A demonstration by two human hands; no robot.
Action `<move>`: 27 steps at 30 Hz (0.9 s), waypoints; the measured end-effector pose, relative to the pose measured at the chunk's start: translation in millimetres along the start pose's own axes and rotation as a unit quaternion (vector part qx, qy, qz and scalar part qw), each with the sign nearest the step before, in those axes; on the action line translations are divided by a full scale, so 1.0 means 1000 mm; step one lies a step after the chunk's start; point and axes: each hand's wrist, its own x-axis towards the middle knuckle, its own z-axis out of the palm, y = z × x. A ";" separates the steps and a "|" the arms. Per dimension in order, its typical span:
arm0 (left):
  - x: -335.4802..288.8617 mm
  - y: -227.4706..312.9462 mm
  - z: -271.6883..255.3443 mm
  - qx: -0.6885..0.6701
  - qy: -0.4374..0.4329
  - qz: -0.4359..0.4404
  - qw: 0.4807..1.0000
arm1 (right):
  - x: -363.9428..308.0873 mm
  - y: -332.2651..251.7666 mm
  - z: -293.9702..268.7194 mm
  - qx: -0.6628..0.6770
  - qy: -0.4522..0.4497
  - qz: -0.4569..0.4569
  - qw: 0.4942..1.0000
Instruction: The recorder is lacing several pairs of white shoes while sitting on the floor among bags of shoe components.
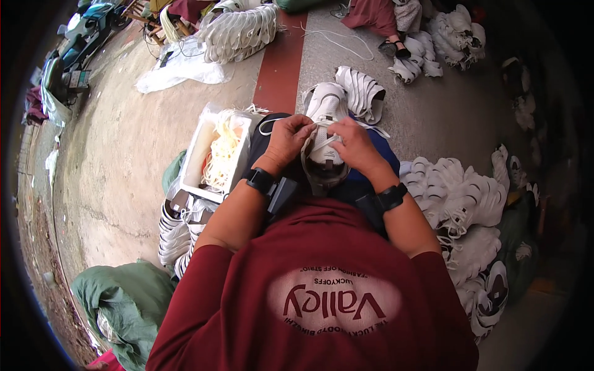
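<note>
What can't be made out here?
- Head view: white lace on the shoe, partly hidden by the left hand and right hand.
- Head view: co-worker, upper body cut off by the top edge.
- Head view: green sack, inside mostly hidden by its folds.

- One bare left hand [289, 141] and one bare right hand [357, 145], two together, above the centre of the frame
- Two black wristbands [261, 180], one per wrist
- One white shoe upper with a dark inside [327, 99], upper middle
- One curved stack of nested white uppers [359, 89], upper middle, its layers too overlapped to count
- One white rectangular box [196, 154], left of centre
- Cream-coloured laces [224, 151] in that box, too tangled to count
- At least one green cloth sack [127, 303], lower left
- One reddish-brown floor stripe [278, 71], upper middle
- Many heaped white uppers [461, 191], right, uncountable
</note>
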 end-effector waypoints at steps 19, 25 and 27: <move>0.006 0.027 0.020 0.467 -0.087 0.070 0.877 | -0.006 0.026 0.001 0.265 -0.043 0.140 0.953; 0.008 0.032 0.025 0.491 -0.100 0.072 0.863 | -0.014 0.037 0.001 0.391 -0.005 0.147 0.909; 0.010 0.032 0.026 0.515 -0.118 0.059 0.847 | -0.018 0.046 0.003 0.519 0.015 0.196 0.832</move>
